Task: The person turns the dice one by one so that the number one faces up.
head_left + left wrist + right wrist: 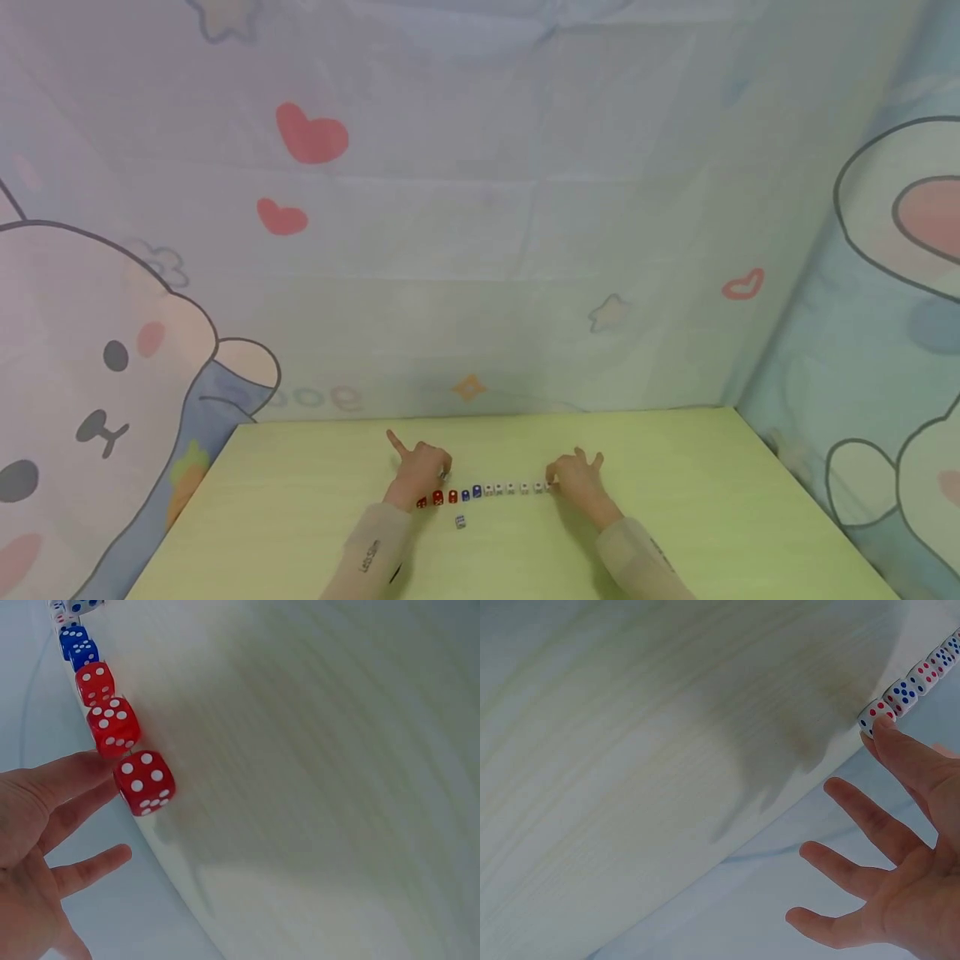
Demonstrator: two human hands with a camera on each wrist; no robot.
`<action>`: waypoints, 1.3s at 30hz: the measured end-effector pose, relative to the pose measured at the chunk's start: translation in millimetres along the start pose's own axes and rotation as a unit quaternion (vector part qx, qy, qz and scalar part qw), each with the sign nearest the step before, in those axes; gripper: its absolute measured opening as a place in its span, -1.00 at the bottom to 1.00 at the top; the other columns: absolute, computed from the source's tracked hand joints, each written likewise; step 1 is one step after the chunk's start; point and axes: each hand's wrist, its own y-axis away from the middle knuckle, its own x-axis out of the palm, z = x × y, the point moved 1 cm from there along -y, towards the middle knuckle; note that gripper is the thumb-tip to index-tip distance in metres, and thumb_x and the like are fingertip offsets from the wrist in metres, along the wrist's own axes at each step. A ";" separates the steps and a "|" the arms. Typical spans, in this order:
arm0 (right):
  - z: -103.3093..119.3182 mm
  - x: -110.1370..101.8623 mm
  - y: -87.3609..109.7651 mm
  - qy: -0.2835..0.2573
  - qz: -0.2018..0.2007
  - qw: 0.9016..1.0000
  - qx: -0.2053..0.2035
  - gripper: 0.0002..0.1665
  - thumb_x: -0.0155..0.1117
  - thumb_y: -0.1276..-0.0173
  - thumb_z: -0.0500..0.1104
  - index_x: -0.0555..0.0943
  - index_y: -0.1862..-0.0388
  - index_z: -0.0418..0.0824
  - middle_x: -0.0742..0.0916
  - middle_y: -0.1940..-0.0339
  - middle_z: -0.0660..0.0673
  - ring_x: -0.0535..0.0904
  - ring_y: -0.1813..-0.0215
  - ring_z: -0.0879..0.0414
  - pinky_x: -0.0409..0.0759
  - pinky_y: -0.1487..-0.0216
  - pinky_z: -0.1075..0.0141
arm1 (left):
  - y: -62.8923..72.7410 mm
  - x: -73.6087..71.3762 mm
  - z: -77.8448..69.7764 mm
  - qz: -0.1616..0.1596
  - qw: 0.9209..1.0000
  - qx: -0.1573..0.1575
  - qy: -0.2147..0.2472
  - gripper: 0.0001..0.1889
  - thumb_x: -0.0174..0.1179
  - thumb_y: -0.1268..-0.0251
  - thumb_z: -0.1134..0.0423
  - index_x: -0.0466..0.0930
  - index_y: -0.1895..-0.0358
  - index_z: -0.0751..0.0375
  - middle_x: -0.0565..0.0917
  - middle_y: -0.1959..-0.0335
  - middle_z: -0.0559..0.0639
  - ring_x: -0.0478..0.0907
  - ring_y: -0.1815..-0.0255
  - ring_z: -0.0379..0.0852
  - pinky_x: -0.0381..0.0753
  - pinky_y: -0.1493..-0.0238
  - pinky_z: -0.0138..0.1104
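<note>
A row of small dice crosses the table. At its left end come a red die (145, 783), a second red die (113, 726) and a third red die (95, 683), then two blue dice (78, 644), then several white dice (511, 489). My left hand (422, 473) is behind the red end, pinching a small pale die (444, 477) at its fingertips. In the left wrist view those fingertips are hidden behind the red dice. Thumb and forefinger of my right hand (576, 482) pinch the end white die (876, 718), the other fingers spread.
A loose white die (461, 522) lies in front of the row, nearer to me. The yellow-green table (300, 500) has its far edge against a hanging cloth (480, 250) printed with hearts and cartoon animals.
</note>
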 end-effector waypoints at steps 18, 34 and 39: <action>-2.3 -0.4 -1.3 0.000 0.004 1.000 0.011 -0.89 0.36 0.10 -0.20 0.67 0.49 -0.08 0.72 0.24 -0.12 0.38 -0.10 -0.41 0.04 -0.04 -0.51 | 14.1 -14.9 12.3 -0.016 0.997 0.014 -0.074 -0.84 0.40 0.30 0.29 0.61 0.71 -0.06 0.63 0.46 -0.09 0.45 -0.02 0.28 -0.38 0.02 0.53; 0.5 -0.6 0.5 0.013 -0.004 1.000 -0.002 -0.88 0.36 0.10 -0.20 0.66 0.49 -0.09 0.72 0.24 -0.13 0.39 -0.09 -0.42 0.09 -0.01 -0.51 | 22.4 -11.8 19.9 -0.028 0.999 -0.004 -0.017 -0.82 0.40 0.29 0.31 0.61 0.54 0.01 0.62 0.08 0.10 0.36 -0.13 0.38 -0.38 -0.01 0.52; 2.5 -1.4 2.7 -0.001 -0.011 1.000 -0.009 -0.87 0.37 0.10 -0.23 0.67 0.47 -0.13 0.71 0.26 -0.16 0.38 -0.09 -0.46 0.07 0.01 -0.53 | 22.5 -7.6 20.8 -0.031 0.999 0.005 -0.014 -0.83 0.41 0.29 0.29 0.61 0.57 -0.02 0.61 0.05 0.10 0.36 -0.13 0.37 -0.37 0.00 0.53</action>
